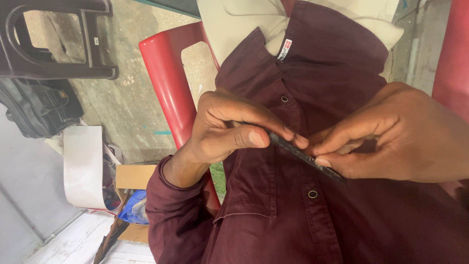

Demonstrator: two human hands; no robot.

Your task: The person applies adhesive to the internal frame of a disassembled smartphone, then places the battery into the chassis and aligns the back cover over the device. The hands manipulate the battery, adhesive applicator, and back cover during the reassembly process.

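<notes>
Head view: your left hand (222, 129) and right hand (391, 134) both pinch the maroon shirt (303, 210) placket (305, 156) between them, pulling it taut, edge up. One button (312, 194) sits just below your right fingers.

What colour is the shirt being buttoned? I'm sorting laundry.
Dark maroon shirt, clearest in the head view.

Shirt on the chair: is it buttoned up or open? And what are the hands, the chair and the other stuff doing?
maroon shirt: draped over the chair, front part open at the middle.
placket edge: pinched up between both hands.
lower button: undone.
left hand: pinching.
right hand: pinching.
red chair: under the shirt.
black bag: on the floor.
</notes>
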